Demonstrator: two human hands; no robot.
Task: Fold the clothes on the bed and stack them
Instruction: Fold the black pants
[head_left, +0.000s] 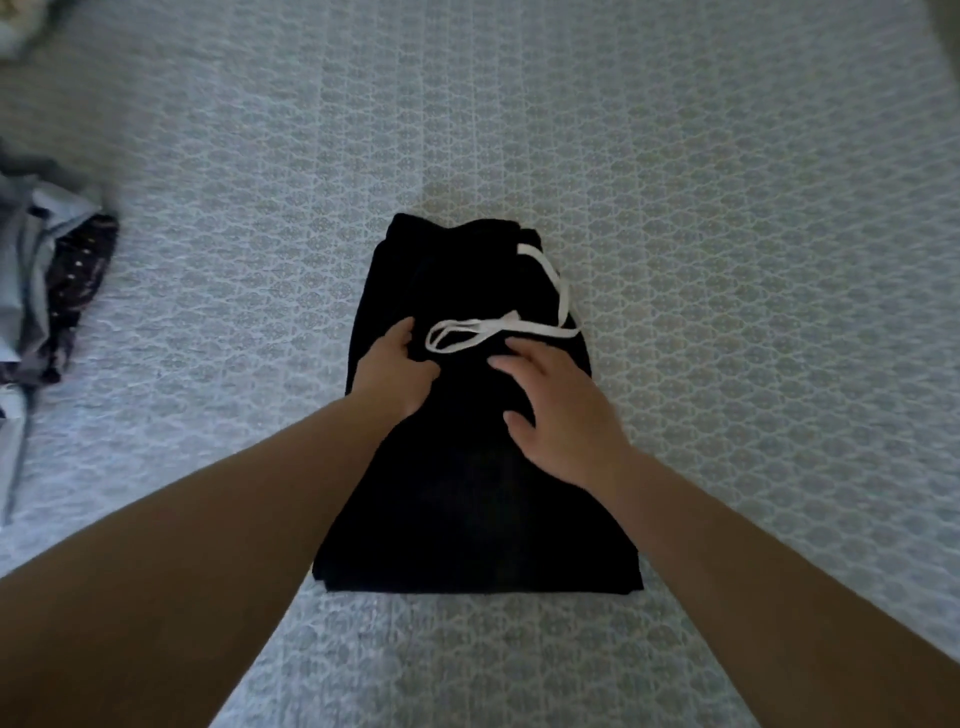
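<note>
Both hands on black garment (467, 467), bed (727, 260).
I'm seeing left hand (392, 371) gripping the fabric, fingers curling in; right hand (558, 415) resting flat, fingers spreading loosely beside white drawstring (498, 330).

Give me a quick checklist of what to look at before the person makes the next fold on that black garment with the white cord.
1. Black fabric garment lies flat on the patterned grey bedspread: ok.
2. Left hand has a hold on the garment: ok, its fingers curl into the cloth near the left edge.
3. Right hand is free to smooth or fold: ok, its fingers are spread over the cloth.
4. White flat drawstring is tucked away: not ok, it lies looped loose on top.
5. Garment's edges are lined up underneath: cannot tell, the cloth is too dark.
6. Heap of grey and dark patterned clothes is clear of the fold: ok, it lies apart at the left.
</note>
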